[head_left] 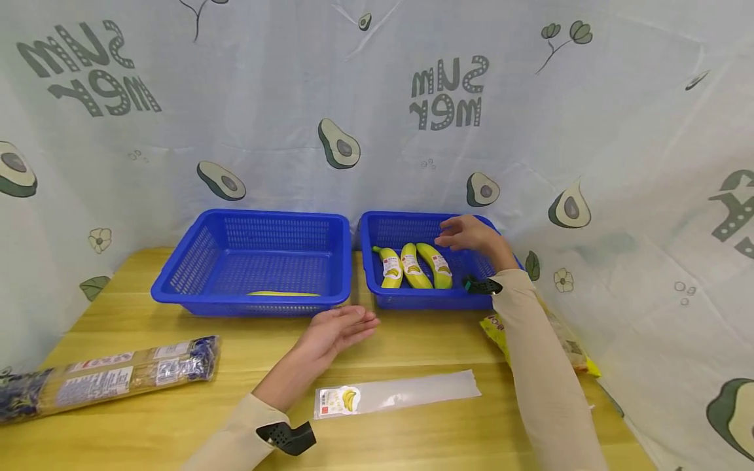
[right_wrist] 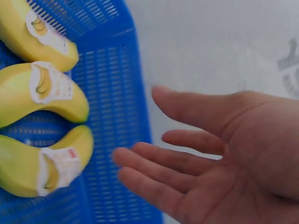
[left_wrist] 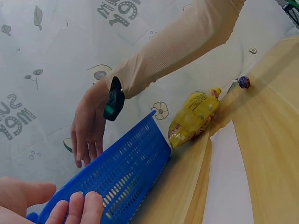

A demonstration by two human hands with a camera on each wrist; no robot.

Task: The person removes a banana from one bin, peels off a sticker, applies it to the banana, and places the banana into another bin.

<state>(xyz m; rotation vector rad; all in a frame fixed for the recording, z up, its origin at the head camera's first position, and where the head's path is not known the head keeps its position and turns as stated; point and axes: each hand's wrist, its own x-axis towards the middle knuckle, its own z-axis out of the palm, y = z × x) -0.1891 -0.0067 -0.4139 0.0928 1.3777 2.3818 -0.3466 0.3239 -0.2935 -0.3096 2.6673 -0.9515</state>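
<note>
Three yellow bananas with white labels [head_left: 415, 267] lie side by side in the right blue basket [head_left: 438, 300]. Over that basket's right part hangs my right hand [head_left: 471, 234], its fingers loosely bent and holding nothing. In the right wrist view the fingers of the right hand [right_wrist: 187, 163] spread apart beside the labelled bananas [right_wrist: 51, 88]. My left hand [head_left: 338, 332] is held above the table just in front of the gap between the two baskets, fingers extended, nothing in it. Below it lies a flat clear plastic sleeve [head_left: 412, 394] with a banana label at its left end.
On the left stands a larger blue basket [head_left: 277, 261]; a yellow strip of something [head_left: 284, 294] shows behind its front rim. A long pack of noodles [head_left: 112, 378] lies at the table's left. A yellow snack bag [head_left: 497, 333] sits partly behind my right forearm. A printed curtain hangs behind.
</note>
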